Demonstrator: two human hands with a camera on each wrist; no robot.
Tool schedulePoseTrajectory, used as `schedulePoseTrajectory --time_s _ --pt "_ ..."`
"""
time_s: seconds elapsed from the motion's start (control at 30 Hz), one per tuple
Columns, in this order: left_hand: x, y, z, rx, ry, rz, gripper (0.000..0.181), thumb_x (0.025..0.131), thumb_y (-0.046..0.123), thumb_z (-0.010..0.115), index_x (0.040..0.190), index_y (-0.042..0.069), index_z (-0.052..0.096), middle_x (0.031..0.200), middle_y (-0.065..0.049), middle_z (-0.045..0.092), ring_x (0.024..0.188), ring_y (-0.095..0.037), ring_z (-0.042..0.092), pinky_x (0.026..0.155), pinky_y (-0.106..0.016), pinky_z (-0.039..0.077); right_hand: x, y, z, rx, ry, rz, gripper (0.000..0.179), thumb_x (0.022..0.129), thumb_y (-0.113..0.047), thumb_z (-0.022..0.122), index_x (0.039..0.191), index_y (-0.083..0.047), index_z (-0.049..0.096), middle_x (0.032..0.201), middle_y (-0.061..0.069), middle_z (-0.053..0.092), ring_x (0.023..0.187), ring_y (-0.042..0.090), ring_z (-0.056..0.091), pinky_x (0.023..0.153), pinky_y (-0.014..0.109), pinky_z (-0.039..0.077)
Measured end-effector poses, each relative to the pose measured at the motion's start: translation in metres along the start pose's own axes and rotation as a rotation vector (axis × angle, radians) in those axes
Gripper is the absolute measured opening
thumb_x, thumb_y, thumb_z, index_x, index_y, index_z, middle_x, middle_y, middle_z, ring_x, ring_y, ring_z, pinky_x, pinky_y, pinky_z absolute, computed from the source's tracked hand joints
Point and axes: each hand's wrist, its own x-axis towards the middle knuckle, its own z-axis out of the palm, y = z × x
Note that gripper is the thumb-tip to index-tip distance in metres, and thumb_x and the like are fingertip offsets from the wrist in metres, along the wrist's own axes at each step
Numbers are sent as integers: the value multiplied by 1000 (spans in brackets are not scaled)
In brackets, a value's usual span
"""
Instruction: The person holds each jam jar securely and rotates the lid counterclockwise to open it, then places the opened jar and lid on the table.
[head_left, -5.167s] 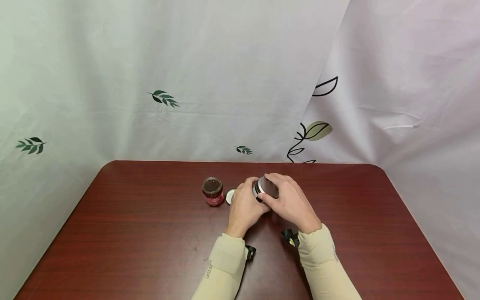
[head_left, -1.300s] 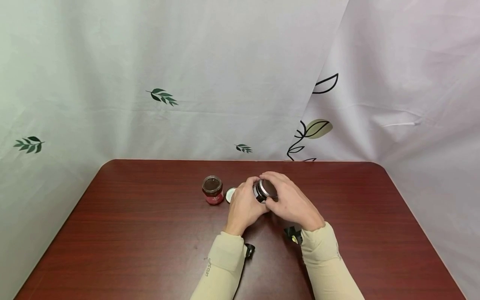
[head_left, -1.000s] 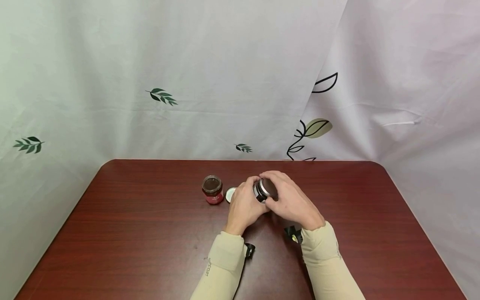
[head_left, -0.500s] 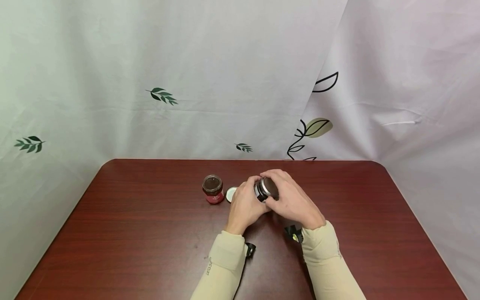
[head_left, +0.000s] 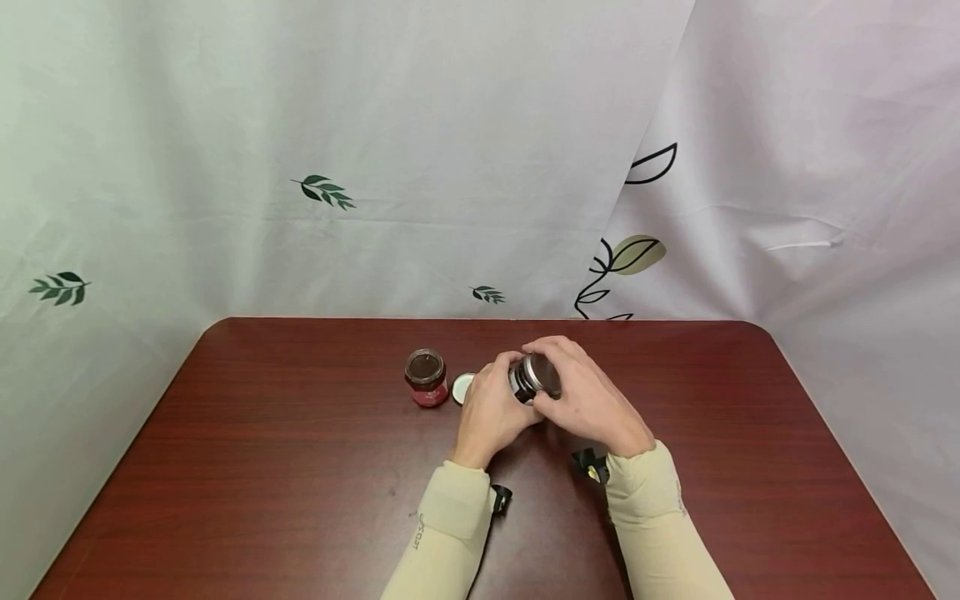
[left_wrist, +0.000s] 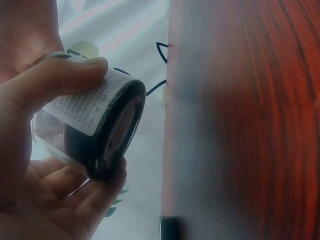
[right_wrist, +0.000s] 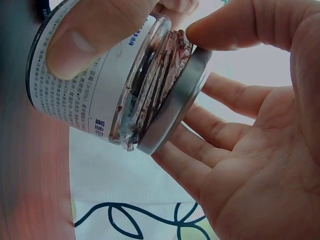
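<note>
My left hand point(head_left: 491, 408) grips a dark glass jar point(head_left: 519, 385) with a white printed label, tilted and raised off the table. In the left wrist view, the thumb lies across the label point(left_wrist: 82, 107) and the jar's base faces the table. My right hand point(head_left: 592, 400) holds the jar's metal lid point(head_left: 544, 377) between thumb and fingers. Seen from the right wrist, this lid point(right_wrist: 177, 105) sits aslant on the mouth, with the ridged neck point(right_wrist: 159, 75) showing beneath it on the upper side.
An uncapped jar point(head_left: 426, 382) with a red label and dark contents stands left of my hands. Beside it lies a lid point(head_left: 462, 388), white inside up, partly hidden by my left hand. The reddish-brown table point(head_left: 300, 467) ends at a pale patterned curtain point(head_left: 450, 167).
Over these seconds my right hand has shifted slightly rightward and its thumb has moved on the lid. More of the jar's dark side shows between the hands. The other jar stays put.
</note>
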Motion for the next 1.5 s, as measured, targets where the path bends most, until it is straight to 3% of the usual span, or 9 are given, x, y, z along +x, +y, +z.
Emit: schedulePoseTrajectory --time_s 1.23,1.5 --pt "0 -2 1 -49 0 -26 68 68 26 86 128 9 59 113 -8 69 96 -23 66 86 -41 52 0 2 -3 0 38 -11 54 78 -11 70 130 -5 59 133 6 57 125 25 51 105 43 40" --pt "0 -3 2 -42 11 -8 67 68 26 86 127 8 59 112 -8 69 95 -23 66 85 -40 52 0 1 -4 10 50 4 54 79 -11 69 131 -7 58 134 5 56 127 24 49 106 43 39"
